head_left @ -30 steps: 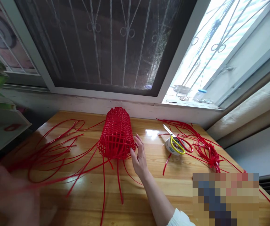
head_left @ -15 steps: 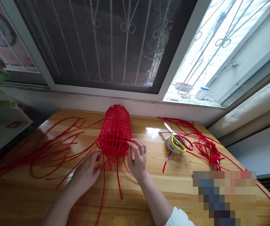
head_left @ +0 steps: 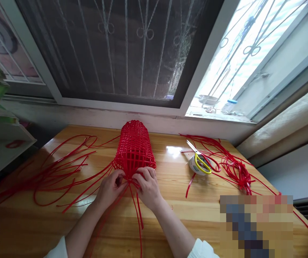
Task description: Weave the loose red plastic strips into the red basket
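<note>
A red woven basket (head_left: 134, 143) lies on its side on the wooden table, its open rim facing me. Loose red strips (head_left: 89, 179) trail from the rim to the left and toward me. At the near edge of the rim my left hand (head_left: 112, 186) pinches a red strip between thumb and fingers. Close beside it, my right hand (head_left: 147, 184) is closed on red strips at the same edge. Both sets of fingertips nearly meet, and they hide the exact spot where the strips cross.
Scissors (head_left: 202, 162) with yellow and red handles rest across a small white tub (head_left: 195, 166) on the right. Beyond them lies a tangle of red strips (head_left: 237, 172). A window (head_left: 121, 53) rises behind the wooden table (head_left: 170, 222). A shelf (head_left: 5, 143) stands at the left.
My right hand has come down from the rim's right side to its near edge. My left hand has moved right and up to meet it. Both fingers have closed on strips.
</note>
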{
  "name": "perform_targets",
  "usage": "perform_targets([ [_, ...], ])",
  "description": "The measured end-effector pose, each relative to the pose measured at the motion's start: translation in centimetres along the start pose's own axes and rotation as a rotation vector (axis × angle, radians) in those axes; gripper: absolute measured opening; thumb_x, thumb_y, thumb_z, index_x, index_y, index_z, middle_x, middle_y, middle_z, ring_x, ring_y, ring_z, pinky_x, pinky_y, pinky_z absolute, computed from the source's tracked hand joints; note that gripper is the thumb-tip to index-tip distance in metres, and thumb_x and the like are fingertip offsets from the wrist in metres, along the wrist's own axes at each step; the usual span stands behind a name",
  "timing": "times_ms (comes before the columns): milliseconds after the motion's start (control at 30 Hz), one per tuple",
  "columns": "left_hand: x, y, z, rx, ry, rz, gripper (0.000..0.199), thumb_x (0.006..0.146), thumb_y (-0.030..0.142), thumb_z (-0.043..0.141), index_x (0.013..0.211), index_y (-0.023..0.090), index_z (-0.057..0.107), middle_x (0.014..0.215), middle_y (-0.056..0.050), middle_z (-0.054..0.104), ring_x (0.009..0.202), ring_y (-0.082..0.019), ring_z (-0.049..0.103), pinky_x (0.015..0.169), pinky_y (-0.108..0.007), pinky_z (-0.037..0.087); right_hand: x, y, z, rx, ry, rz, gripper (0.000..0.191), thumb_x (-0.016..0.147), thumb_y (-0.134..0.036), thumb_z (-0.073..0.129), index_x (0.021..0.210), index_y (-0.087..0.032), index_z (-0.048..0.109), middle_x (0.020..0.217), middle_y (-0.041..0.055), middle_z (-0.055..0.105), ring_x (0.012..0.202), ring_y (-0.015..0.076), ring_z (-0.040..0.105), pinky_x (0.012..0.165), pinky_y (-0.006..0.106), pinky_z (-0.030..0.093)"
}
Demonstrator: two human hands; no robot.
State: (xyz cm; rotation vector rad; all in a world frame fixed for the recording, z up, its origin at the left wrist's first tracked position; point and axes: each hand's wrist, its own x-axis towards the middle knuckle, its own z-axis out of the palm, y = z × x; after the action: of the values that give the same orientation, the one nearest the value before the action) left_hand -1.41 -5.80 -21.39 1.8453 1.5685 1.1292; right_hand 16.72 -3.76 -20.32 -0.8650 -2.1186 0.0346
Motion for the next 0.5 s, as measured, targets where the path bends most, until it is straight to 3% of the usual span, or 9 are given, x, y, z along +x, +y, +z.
perform_targets([
  [200, -0.2, -0.3, 1.7, -0.069, 0.163, 0.044, 0.015, 0.077, 0.027, 0.059, 0.090, 0.021, 0.053, 0.061, 0.007, 0.045, 0.055, -0.011, 0.045, 0.056, -0.023, 0.038, -0.2, 0.4, 0.1, 0.144, 0.108, -0.004, 0.027, 0.076, -0.008, 0.051, 0.099, -0.021, 0.054, 0.097, 0.0088, 0.058, 0.093, 0.0247, 0.049, 0.081, 0.042, 0.046],
  [500, 0.3, -0.7, 3.8, -0.159, 0.384, -0.012, 0.023, 0.082, 0.033, 0.060, 0.073, 0.021, 0.042, 0.062, 0.006, 0.043, 0.055, -0.010, 0.044, 0.056, -0.020, 0.039, -0.3, 0.0, 0.4, 0.248, 0.195, 0.018, 0.026, 0.079, -0.008, 0.052, 0.100, -0.024, 0.050, 0.094, 0.0065, 0.059, 0.088, 0.0223, 0.055, 0.077, 0.041, 0.049],
])
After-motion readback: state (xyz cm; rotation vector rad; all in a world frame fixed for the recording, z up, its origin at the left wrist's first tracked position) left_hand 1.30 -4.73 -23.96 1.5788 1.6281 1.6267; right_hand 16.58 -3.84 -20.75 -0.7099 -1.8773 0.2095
